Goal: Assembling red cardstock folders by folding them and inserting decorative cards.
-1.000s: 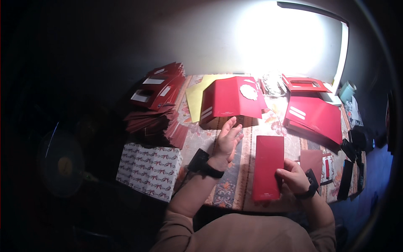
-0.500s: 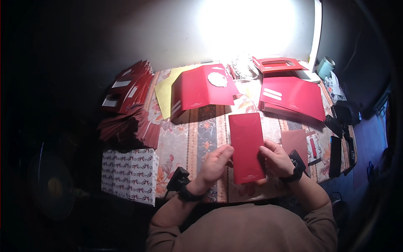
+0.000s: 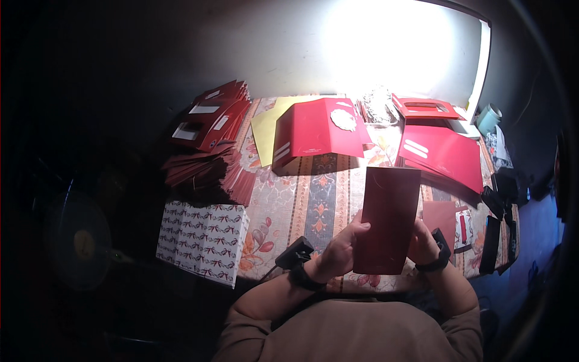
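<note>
A tall, dark red folded card (image 3: 389,220) is held upright in front of me over the near side of the table. My left hand (image 3: 339,252) grips its left edge, with the thumb lying on the front face. At its right edge my right hand (image 3: 424,244) is closed on it, most of its fingers hidden behind the card. Beyond stands an open red folded card (image 3: 310,136) with a white scalloped ornament, on a yellow sheet (image 3: 263,137). To the right of that lies a stack of red cards (image 3: 446,154) with white strips.
Red window-cut cards (image 3: 211,114) are piled at the left, above a fanned stack of dark red pieces (image 3: 211,175). A white patterned box (image 3: 202,241) sits at the near left. At the right are a red frame (image 3: 425,108), a teal cup (image 3: 488,119) and black objects (image 3: 500,187).
The held card has tilted, and its face now looks darker. My view has shifted, so the table's things appear farther right. Both hands still hold the card.
</note>
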`<state>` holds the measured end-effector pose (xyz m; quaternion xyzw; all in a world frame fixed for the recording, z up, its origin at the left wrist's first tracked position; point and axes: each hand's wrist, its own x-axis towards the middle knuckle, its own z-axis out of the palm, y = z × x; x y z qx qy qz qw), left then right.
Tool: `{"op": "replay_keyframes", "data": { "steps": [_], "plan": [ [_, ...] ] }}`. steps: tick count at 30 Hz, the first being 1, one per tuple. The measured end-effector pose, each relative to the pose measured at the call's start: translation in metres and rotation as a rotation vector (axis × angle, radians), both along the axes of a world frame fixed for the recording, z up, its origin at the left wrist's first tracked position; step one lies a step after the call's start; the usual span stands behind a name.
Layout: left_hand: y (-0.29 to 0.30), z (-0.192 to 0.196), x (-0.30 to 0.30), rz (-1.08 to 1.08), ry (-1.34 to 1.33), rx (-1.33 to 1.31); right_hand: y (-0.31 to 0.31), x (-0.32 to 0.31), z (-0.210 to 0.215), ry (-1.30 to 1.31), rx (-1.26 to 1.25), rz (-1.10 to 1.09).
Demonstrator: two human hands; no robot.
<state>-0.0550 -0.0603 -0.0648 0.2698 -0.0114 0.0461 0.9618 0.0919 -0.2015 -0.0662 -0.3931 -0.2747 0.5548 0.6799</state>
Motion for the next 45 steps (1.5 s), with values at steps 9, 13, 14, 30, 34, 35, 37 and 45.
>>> {"op": "replay_keyframes", "data": {
  "steps": [9, 13, 14, 30, 34, 35, 37, 45],
  "plan": [
    [0.009, -0.011, 0.006, -0.291, -0.213, -0.346, 0.006, -0.001, -0.003, -0.141, 0.067, -0.117],
    [0.012, -0.029, 0.005, -0.085, -0.261, -0.006, 0.009, -0.004, 0.0, -0.174, 0.111, -0.145],
    [0.014, -0.029, 0.004, -0.084, -0.26, -0.005, 0.01, -0.003, 0.001, -0.174, 0.112, -0.144],
    [0.141, -0.022, 0.039, 0.725, 0.445, 0.047, 0.004, 0.013, -0.015, 0.175, -0.15, -0.161],
    [0.15, -0.02, 0.049, 0.766, 0.498, 0.055, 0.003, 0.022, -0.026, -0.079, -0.155, -0.152],
    [0.153, -0.02, 0.05, 0.758, 0.493, 0.052, 0.003, 0.019, -0.024, -0.082, -0.151, -0.15],
    [0.153, -0.019, 0.05, 0.761, 0.539, 0.04, 0.005, 0.012, -0.019, -0.131, -0.127, -0.233],
    [0.157, -0.026, 0.053, 0.888, 0.59, 0.067, 0.004, 0.009, -0.002, -0.366, -0.084, -0.247]
  ]
}}
